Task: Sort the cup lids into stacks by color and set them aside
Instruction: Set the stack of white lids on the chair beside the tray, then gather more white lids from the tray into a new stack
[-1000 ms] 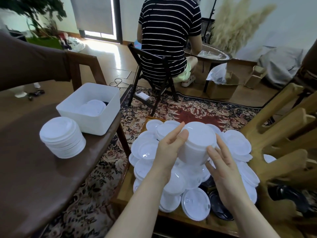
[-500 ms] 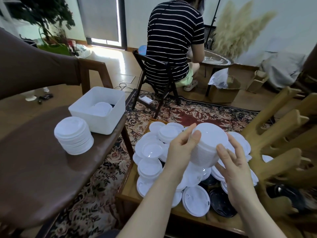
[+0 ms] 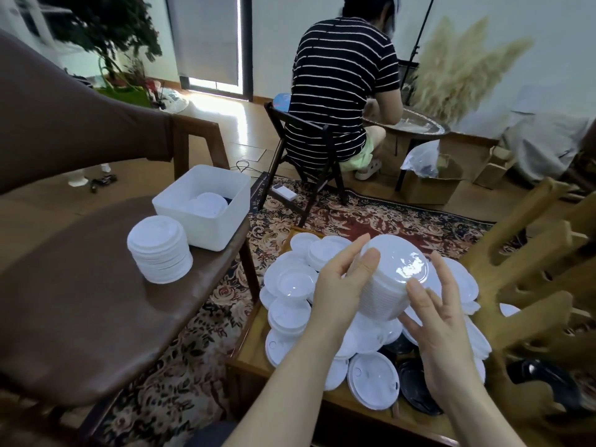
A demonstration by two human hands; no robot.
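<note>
A tall stack of white lids [image 3: 392,279] is held tilted above the low wooden table [image 3: 254,356]. My left hand [image 3: 342,285] holds its left side, thumb and fingers up against the rim. My right hand [image 3: 435,314] touches its right side with spread fingers. Below lies a heap of loose white lids [image 3: 290,285] and a few black lids [image 3: 416,382]. Another neat stack of white lids [image 3: 159,253] stands on the brown chair seat [image 3: 80,317] to the left.
A white plastic bin [image 3: 206,204] holding white lids sits on the chair seat behind the stack. A person in a striped shirt [image 3: 342,88] sits on a dark folding chair beyond the patterned rug [image 3: 371,217]. A wooden rack [image 3: 532,269] rises at the right.
The stack between my hands has tipped further, its top now facing me and to the right. The view has shifted left, bringing the chair seat more into frame.
</note>
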